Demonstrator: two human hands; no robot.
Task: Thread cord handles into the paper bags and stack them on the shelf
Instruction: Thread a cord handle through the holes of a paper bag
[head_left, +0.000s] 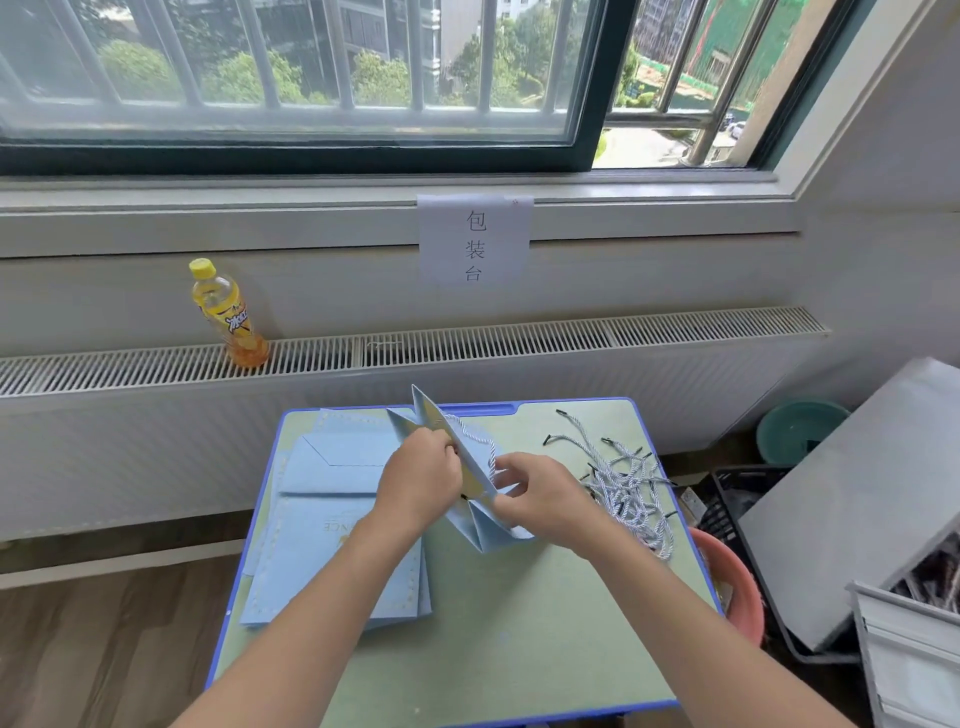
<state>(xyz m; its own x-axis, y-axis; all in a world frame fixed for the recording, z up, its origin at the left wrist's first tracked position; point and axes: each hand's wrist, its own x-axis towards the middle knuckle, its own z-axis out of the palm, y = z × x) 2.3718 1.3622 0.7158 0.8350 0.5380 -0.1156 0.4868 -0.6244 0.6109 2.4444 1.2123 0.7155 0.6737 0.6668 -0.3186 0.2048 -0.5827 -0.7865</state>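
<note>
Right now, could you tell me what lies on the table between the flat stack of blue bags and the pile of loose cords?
In the head view, the opened bag stands between the flat stack and cord pile, held by the left hand and right hand.

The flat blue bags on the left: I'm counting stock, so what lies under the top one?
Under the top flat bag, edges of more blue bags show at its right and lower sides. How many cannot be told; the left forearm covers part of the stack.
</note>
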